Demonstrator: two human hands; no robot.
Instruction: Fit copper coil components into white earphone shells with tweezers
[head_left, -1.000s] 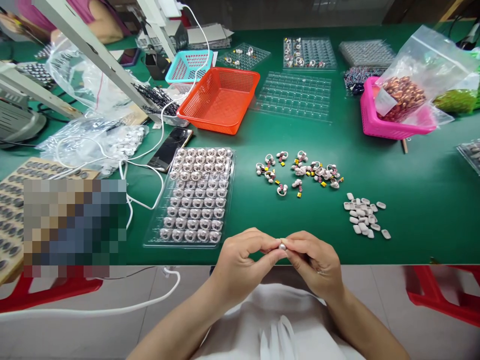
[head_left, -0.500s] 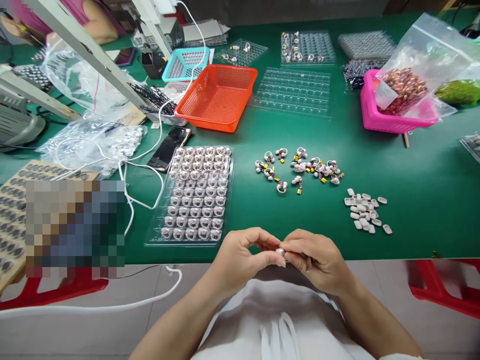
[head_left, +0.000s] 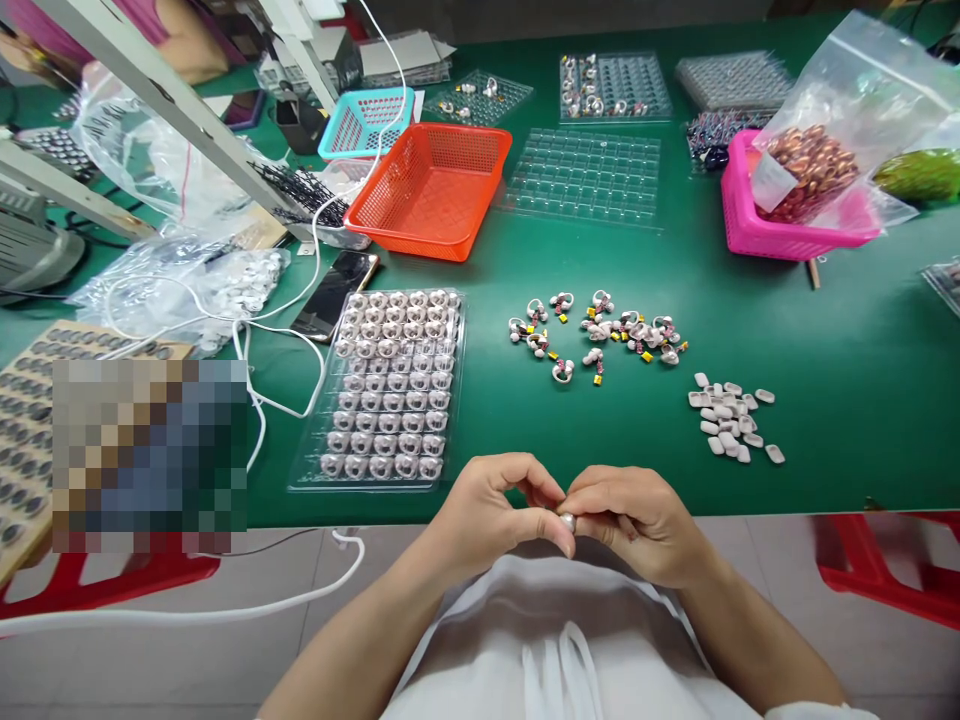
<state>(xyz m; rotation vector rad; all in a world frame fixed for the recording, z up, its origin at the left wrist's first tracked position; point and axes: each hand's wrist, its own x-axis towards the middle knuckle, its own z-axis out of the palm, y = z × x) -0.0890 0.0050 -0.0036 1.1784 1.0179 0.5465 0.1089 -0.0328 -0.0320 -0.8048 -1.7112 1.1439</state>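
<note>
At the table's front edge, my left hand point(head_left: 510, 510) and my right hand point(head_left: 634, 520) meet, fingertips pinched together on a small pearly white piece point(head_left: 568, 521). The fingers cover most of that piece. Beyond my hands lie loose whitish ring-shaped parts point(head_left: 634, 328) with yellow and pink bits. To their right is a pile of small off-white caps point(head_left: 726, 415). Left of my hands, a clear tray point(head_left: 315, 478) carries rows of similar rounded whitish parts point(head_left: 385, 420).
An orange basket point(head_left: 427, 205), a teal basket point(head_left: 367, 122) and clear trays point(head_left: 589, 178) stand farther back. A pink basket point(head_left: 795, 238) holds bagged copper-coloured pieces. A phone point(head_left: 335, 295) and white cable point(head_left: 289, 410) lie left. A person's arm point(head_left: 191, 40) shows at upper left.
The pearly piece has shifted slightly right and down between my fingertips, and my left thumb has moved a little lower. The camera view has shifted slightly.
</note>
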